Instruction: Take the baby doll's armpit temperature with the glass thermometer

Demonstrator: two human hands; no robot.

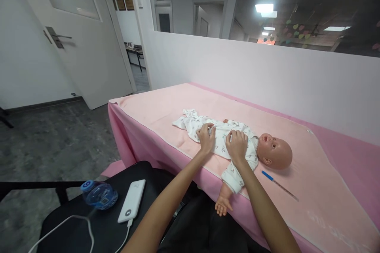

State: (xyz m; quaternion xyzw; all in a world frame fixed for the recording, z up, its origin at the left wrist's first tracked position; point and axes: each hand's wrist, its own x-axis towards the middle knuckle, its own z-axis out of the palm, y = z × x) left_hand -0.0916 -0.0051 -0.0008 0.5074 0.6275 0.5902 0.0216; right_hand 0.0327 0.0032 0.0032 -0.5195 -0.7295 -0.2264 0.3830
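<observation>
A baby doll point(274, 152) lies on its back across the pink-covered table, its head to the right. It wears white patterned baby clothes point(221, 142). At the waist of the clothes, my left hand point(206, 138) is closed with bent fingers pinching the fabric. My right hand point(237, 144) is likewise closed on the cloth at the doll's chest, with the fingertips partly hidden. One doll arm point(225, 195) sticks out over the table's near edge, beneath my right forearm. The leg end of the clothes lies flat at the left.
A thin stick with a blue end point(267, 175) lies near the doll's head. The pink table cover point(160, 106) hangs over the front edge. On a black chair point(74, 233) are a water bottle point(101, 195) and a white power bank point(132, 201) with a cable. A wall with a window stands behind.
</observation>
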